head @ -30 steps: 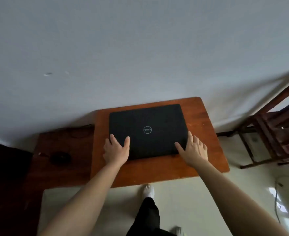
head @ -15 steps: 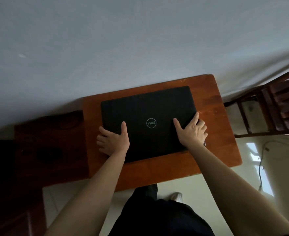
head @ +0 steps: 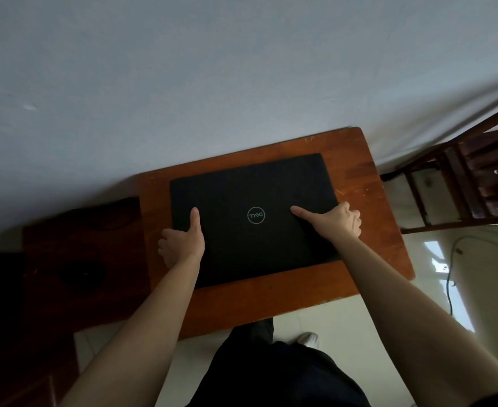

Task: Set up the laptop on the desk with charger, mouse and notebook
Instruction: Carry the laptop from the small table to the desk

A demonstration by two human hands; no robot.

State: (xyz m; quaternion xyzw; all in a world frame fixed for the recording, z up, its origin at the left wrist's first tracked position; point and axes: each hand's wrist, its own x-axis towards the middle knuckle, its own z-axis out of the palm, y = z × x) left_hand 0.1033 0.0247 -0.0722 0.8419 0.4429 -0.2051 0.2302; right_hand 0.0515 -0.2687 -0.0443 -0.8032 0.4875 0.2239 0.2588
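Head view: a closed black laptop [head: 253, 218] lies flat on the orange-brown desk [head: 368, 207], lid up, its round logo reading upside down from here. Its long axis runs roughly from 9 to 3 o'clock, turned slightly so the right end sits farther from the person. The left hand [head: 183, 245] grips the laptop's left side, thumb laid flat on the lid pointing toward 12 o'clock, the fingers curled out of sight at or under the edge. The right hand [head: 338, 220] clasps the right side, thumb stretched across the lid toward 9 o'clock, the fingers wrapped over the edge. Both hands are closed on the laptop, one on each short side, so neither is nearer than the other.

At 9 o'clock from the desk stands a lower, darker side table [head: 83, 259], carrying a dark round thing [head: 80, 271] that may be the mouse, though it is too dim to tell. A wooden chair [head: 476, 183] stands at 3 o'clock, and a cable [head: 450, 277] trails across the floor below it. No notebook shows.

The inverted logo suggests the hinge is toward the person, so the laptop probably needs turning about before the lid can open.
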